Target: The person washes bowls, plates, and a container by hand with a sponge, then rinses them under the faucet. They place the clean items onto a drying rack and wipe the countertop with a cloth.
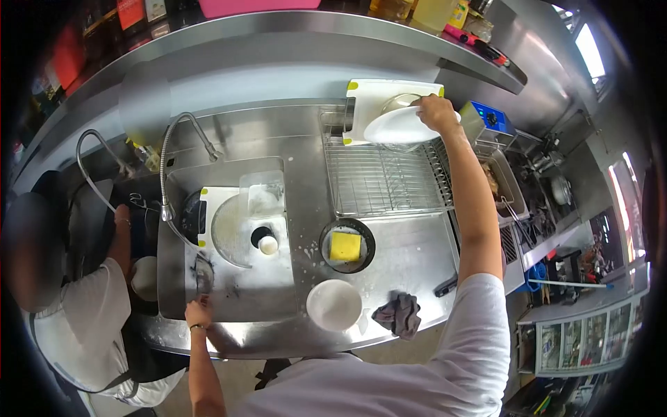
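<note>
My right hand (438, 115) grips the rim of a white plate (399, 126) above the back of the wire dish rack (385, 181). Behind the plate are a clear round item (403, 102) and a white cutting board (358, 115) with green corners. My left hand (199, 313) is at the front edge of the sink (278, 311), its fingers closed near something blurred that I cannot make out. In the sink lie another white board (226, 197), a clear container (264, 198) and a round mesh item (229, 229).
A dark bowl (325, 236) with a yellow sponge (345, 247), a white bowl (334, 305) and a grey cloth (398, 316) stand on the counter. At the left, a co-worker (90, 306) reaches into another sink. A shelf (278, 22) runs overhead.
</note>
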Demonstrator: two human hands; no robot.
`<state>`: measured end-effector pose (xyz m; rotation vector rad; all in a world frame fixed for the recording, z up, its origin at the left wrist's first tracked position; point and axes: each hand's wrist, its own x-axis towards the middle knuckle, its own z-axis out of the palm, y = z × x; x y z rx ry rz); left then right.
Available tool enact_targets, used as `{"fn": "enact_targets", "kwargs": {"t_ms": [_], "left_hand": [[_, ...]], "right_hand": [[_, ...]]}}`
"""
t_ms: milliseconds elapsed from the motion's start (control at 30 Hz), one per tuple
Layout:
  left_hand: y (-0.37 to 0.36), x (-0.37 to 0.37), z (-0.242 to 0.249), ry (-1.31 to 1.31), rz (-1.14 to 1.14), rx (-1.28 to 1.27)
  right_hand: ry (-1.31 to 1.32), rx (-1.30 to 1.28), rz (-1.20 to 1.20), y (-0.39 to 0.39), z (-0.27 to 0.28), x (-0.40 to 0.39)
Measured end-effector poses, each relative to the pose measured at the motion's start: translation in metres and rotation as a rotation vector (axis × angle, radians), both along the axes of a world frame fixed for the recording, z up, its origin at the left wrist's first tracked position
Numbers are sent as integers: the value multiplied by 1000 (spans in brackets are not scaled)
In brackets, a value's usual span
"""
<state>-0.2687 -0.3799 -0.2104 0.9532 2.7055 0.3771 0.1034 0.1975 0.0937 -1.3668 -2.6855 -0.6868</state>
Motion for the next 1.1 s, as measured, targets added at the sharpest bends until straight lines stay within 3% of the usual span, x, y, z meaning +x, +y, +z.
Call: {"fn": "enact_targets", "kwargs": {"t_ms": [267,467,533,600,833,867,967,1000,1100], "left_hand": [[5,0,1,111,64,79],[0,1,-1,152,108,78],[2,1,0,150,119,95],[1,0,-2,139,138,118],[0,2,4,54,191,68],[-1,0,-1,67,202,64],[0,1,0,7,249,73],[-1,-2,-4,3,218,34],[-4,-2,0,-42,206,86]], "right_hand": [[-23,-50,67,34,-27,-15],[-122,-53,-39,26,-29,-31],[72,206,83,19,-28,-32],[112,104,-4,21,-34,-34],[355,204,195,42,-66,2],[303,241,70,10,-49,-6],[308,395,154,36,-67,15],[297,297,97,33,-65,14],[376,319,183,74,-96,36]]}}
